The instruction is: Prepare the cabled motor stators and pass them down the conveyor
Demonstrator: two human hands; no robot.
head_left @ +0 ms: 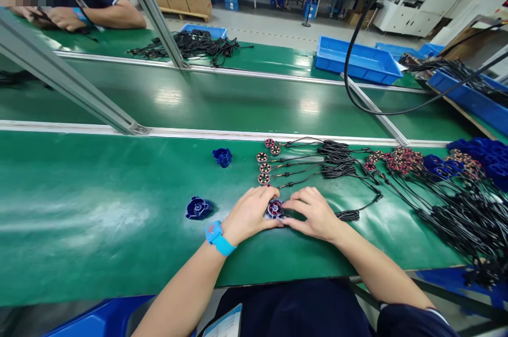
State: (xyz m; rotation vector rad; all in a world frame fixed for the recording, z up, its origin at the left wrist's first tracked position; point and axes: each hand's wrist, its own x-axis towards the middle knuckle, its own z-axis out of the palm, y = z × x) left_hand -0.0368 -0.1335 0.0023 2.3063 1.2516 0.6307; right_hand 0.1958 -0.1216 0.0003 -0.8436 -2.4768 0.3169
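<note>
Between my hands, on the green bench [119,252], is a round motor stator [275,209] with red windings and a dark rim. My left hand [254,211] curls round its left side, thumb at the near edge. From the right, my right hand [311,213] grips it with thumb and fingertips. Whether a housing surrounds it I cannot tell. One blue plastic housing [199,208] sits left of my left hand, another blue housing [222,157] farther back. Beyond my hands, several wound stators [264,167] lie in a column, their black cables [337,160] stretching right.
At the right lie a heap of stators [405,160], tangled black cables [464,220] and blue housings [484,160]. A metal post [79,75] rises at left. Across the line are a blue tray [357,59], a cable pile [194,46] and a co-worker's hands [65,18]. A black cable loop [349,78] hangs overhead.
</note>
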